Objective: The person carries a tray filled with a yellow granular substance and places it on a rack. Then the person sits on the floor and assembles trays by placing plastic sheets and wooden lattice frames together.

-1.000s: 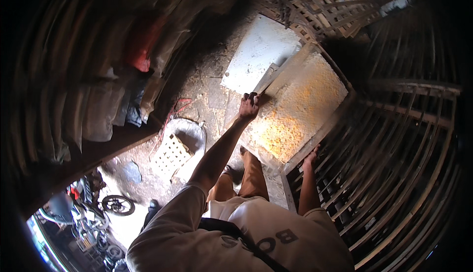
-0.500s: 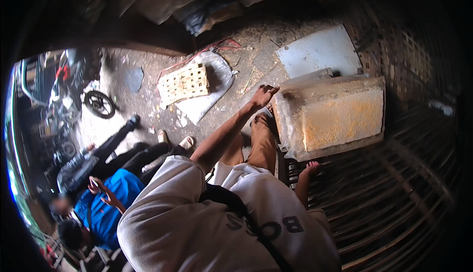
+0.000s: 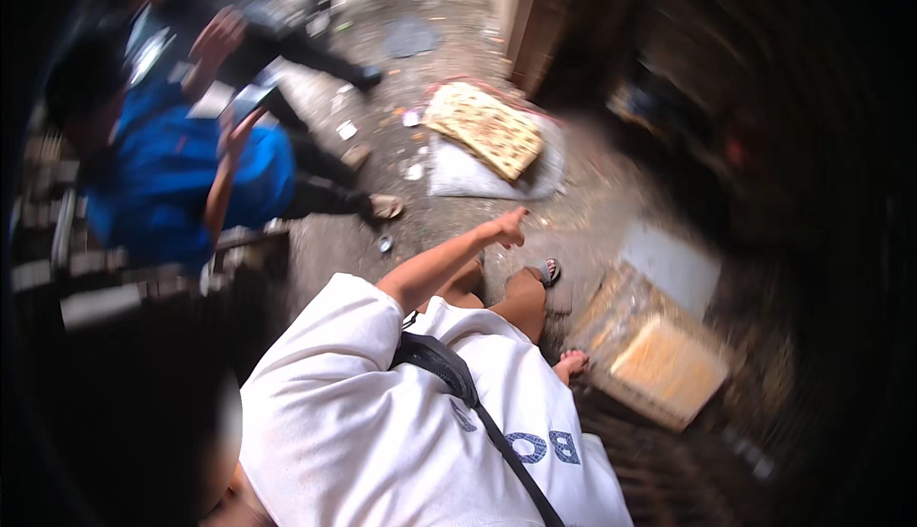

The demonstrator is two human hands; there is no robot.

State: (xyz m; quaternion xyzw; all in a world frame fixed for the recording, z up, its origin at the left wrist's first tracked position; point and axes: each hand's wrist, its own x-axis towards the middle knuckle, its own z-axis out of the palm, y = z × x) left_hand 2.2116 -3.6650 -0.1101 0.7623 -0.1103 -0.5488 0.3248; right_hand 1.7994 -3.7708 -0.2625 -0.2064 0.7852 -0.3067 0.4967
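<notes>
My left hand (image 3: 506, 228) is stretched out over the floor with its index finger pointing and nothing held. Beyond its fingertip lies a pale woven lattice panel (image 3: 484, 130) on a whitish sack (image 3: 458, 175). My right hand (image 3: 573, 362) is low at my right side, its fingers slightly bent and apart, with nothing seen in it. Close by it is a yellowish-white, grainy slab (image 3: 671, 371) on a wider brown base (image 3: 611, 322) that looks wrapped in clear plastic. Whether the right fingers touch the base I cannot tell.
A bluish-white flat sheet (image 3: 676, 267) lies beyond the slab. At the left sits a person in a blue shirt (image 3: 153, 183), holding a flat, light object; another person in dark clothes (image 3: 277, 44) is behind. A dark wooden post (image 3: 523, 21) stands ahead. Slats show at lower right.
My view has swung left, so the slab sits lower right and the people larger at left. My left hand has moved away from the slab's base toward the woven panel, index finger extended.
</notes>
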